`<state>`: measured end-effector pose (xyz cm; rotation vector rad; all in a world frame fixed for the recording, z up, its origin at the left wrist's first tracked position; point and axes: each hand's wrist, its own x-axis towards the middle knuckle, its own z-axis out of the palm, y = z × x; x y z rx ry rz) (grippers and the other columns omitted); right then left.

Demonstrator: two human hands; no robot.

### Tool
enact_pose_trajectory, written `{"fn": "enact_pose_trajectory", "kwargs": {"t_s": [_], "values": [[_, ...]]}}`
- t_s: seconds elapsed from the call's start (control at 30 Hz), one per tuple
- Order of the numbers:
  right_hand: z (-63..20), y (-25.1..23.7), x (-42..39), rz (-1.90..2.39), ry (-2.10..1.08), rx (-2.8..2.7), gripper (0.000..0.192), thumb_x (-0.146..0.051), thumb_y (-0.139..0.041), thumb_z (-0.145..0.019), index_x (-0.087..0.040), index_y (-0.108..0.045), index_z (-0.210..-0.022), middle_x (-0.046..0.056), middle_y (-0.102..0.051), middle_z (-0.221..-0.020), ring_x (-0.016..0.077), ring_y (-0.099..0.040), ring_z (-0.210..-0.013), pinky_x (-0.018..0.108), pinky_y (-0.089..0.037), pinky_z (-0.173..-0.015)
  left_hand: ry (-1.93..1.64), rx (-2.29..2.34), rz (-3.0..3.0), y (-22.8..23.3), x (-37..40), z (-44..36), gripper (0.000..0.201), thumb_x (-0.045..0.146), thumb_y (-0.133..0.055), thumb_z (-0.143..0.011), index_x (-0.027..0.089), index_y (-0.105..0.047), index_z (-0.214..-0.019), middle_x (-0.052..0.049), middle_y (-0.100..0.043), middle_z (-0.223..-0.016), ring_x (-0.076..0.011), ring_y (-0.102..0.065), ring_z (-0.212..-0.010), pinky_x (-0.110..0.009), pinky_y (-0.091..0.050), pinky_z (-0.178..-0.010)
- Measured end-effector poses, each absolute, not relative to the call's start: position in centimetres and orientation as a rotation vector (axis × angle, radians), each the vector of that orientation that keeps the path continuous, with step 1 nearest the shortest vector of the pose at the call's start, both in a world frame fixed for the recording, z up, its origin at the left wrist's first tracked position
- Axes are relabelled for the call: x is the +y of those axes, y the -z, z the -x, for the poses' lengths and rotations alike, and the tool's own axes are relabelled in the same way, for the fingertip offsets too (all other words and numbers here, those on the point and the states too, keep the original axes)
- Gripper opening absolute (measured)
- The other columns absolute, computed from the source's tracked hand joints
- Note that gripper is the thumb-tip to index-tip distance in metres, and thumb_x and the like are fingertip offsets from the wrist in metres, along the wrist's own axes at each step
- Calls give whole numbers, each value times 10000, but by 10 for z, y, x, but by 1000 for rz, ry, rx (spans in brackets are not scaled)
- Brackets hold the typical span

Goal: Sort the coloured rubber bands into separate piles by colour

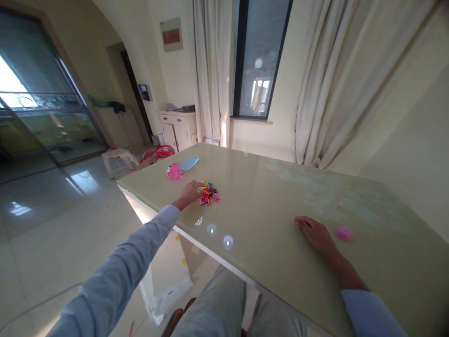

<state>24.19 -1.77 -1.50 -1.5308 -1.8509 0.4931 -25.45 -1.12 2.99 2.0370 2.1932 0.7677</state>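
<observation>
A tangled pile of colourful elastic bands [208,195], in yellow, blue, red, black and pink, lies on the glossy table [252,187], left of its middle. My left hand [190,193] reaches in from the left, its closed fingertips pinching at the pile's near-left side; the tips themselves are partly hidden. Well to the right, my right hand [315,234] rests on the tabletop with its fingers curled together. Whether anything small sits inside them is hidden. Just right of that hand is a blurred pink piece [344,233], apart from it.
Beyond my left hand lie a crumpled pink piece [174,172] and a flat light-blue rectangular object [190,163]. A white plastic stool [120,161] and a red round item [164,151] stand past the table's left end. My legs [217,304] are under the near edge.
</observation>
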Motion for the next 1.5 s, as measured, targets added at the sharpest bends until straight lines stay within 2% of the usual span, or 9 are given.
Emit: {"fn": "enact_pose_trajectory", "kwargs": {"t_s": [0.13, 0.3, 0.5, 0.77, 0.97, 1.5], "values": [[-243, 17, -16, 1550, -480, -1881, 501, -634, -423, -802, -230, -718, -807, 142, -742, -874, 318, -685, -816, 456, -511, -799, -712, 2154, -2059, -22, -9, 265, 285, 236, -596, -797, 161, -784, -998, -92, -738, -944, -197, -642, -841, -278, -485, -818], [-244, 14, -18, 1589, -479, -1919, 517, -621, -393, -820, -218, -717, -839, 140, -748, -956, 312, -690, -903, 435, -513, -853, -738, 2132, -2063, -18, -5, 265, 284, 258, -559, -801, 136, -792, -909, -71, -732, -857, -194, -636, -798, -284, -491, -779], [-244, 13, -21, 1585, -485, -1928, 522, -624, -394, -825, -217, -715, -876, 140, -745, -974, 318, -685, -925, 442, -510, -878, -813, 2103, -2079, -19, -3, 266, 284, 282, -559, -784, 139, -781, -888, -67, -733, -887, -193, -633, -826, -299, -498, -808], [-244, 13, -20, 1606, -477, -1933, 537, -631, -383, -813, -209, -711, -858, 143, -744, -968, 317, -686, -918, 434, -508, -868, -838, 2061, -2090, -19, -2, 269, 226, 251, -574, -757, 147, -773, -785, -75, -730, -817, -198, -645, -793, -291, -502, -793], [-243, 11, -20, 1613, -487, -1940, 557, -649, -371, -807, -210, -707, -876, 150, -742, -1002, 329, -681, -960, 447, -497, -899, -891, 2110, -2036, -15, 0, 274, 273, 245, -526, -752, 124, -760, -824, -76, -724, -834, -189, -627, -778, -297, -497, -782], [-245, 12, -20, 1646, -446, -1943, 540, -644, -400, -811, -215, -721, -880, 136, -747, -1001, 322, -688, -960, 439, -521, -879, -1053, 2015, -1873, -2, 0, 288, 194, 244, -541, -751, 148, -709, -763, -72, -729, -818, -197, -645, -756, -295, -507, -728]]}}
